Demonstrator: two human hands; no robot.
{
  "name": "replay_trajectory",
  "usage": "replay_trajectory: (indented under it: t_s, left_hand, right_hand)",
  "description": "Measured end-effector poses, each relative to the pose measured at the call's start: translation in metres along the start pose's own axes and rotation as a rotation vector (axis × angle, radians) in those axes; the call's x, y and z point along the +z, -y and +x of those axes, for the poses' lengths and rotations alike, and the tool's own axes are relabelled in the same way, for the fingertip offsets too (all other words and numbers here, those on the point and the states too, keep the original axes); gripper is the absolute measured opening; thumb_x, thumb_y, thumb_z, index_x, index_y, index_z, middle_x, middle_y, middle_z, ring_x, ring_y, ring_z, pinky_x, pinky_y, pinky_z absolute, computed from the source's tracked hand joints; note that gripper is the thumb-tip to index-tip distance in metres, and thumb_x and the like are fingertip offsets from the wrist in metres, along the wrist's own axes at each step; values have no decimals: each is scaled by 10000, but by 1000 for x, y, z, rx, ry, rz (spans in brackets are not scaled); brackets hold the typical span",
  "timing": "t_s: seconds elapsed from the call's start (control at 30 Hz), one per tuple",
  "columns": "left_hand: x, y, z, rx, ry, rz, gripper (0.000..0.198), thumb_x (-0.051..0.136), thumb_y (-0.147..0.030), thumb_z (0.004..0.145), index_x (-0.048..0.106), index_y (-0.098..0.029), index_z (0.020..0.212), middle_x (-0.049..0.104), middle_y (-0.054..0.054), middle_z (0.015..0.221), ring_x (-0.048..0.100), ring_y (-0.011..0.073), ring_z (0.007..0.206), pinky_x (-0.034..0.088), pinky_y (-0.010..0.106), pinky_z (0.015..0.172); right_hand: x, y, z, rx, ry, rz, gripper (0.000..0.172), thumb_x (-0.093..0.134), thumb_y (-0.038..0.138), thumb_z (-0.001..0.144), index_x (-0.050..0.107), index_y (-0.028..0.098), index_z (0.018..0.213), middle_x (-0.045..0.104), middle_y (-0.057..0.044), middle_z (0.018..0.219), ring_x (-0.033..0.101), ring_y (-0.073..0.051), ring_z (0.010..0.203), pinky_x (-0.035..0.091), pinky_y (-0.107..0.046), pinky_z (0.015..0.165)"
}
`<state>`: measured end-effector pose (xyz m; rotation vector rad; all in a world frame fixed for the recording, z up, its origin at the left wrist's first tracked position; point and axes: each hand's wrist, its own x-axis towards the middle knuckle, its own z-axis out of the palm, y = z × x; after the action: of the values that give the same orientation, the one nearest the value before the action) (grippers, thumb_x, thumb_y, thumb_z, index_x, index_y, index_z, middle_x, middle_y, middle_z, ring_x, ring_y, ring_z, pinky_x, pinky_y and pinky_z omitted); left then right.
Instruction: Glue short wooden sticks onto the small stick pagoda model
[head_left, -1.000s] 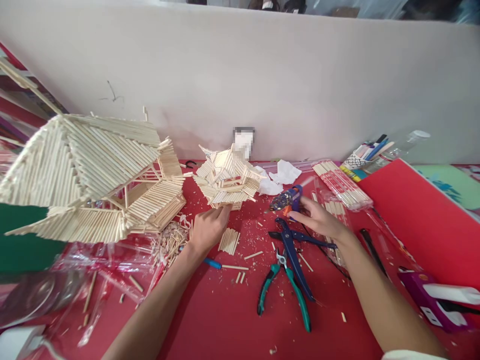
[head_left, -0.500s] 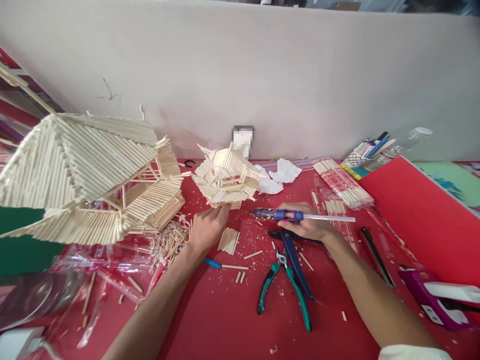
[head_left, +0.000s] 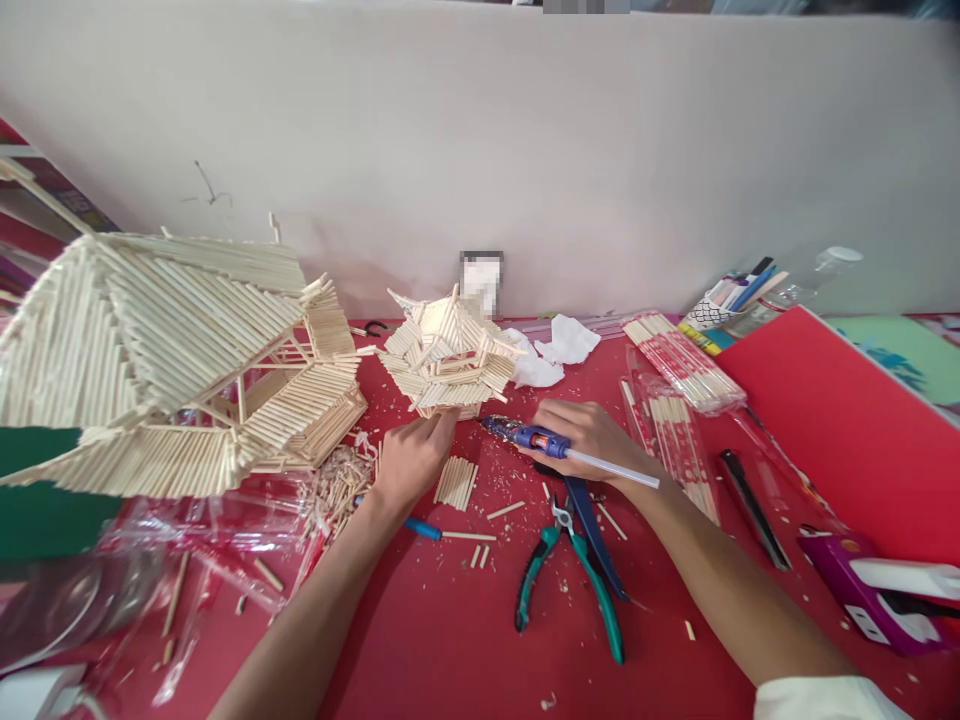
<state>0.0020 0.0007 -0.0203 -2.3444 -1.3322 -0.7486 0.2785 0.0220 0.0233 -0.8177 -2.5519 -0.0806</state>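
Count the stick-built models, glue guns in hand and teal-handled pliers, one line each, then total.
Stick-built models: 2, the large model and the small model
glue gun in the right hand: 1
teal-handled pliers: 1
Total: 4

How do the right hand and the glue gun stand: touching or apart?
Touching. The head view shows the right hand closed around the glue gun, fingers over its body.
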Motion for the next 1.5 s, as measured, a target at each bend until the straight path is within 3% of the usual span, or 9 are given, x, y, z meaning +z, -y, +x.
replay_trajectory:
  t_s: [0.67,1.5]
  left_hand:
    - [-1,0,0,-17,54,1,313,499,-39,878,674,-193,1088,641,7,612,582,152,530,262,288,476]
    - [-5,0,2,-29,47,-16,309,489,-32,863,679,-188,1050,644,6,609,581,140,519,284,268,473]
  right_hand:
    - [-3,3,0,71,-9,-39,259,526,404,973,539,220,791,577,-34,738,536,-172,630,363,-297,533]
    - [-4,4,1,44,-15,-74,261,534,402,971,531,215,789,579,-28,737,543,-164,637,371,-289,540]
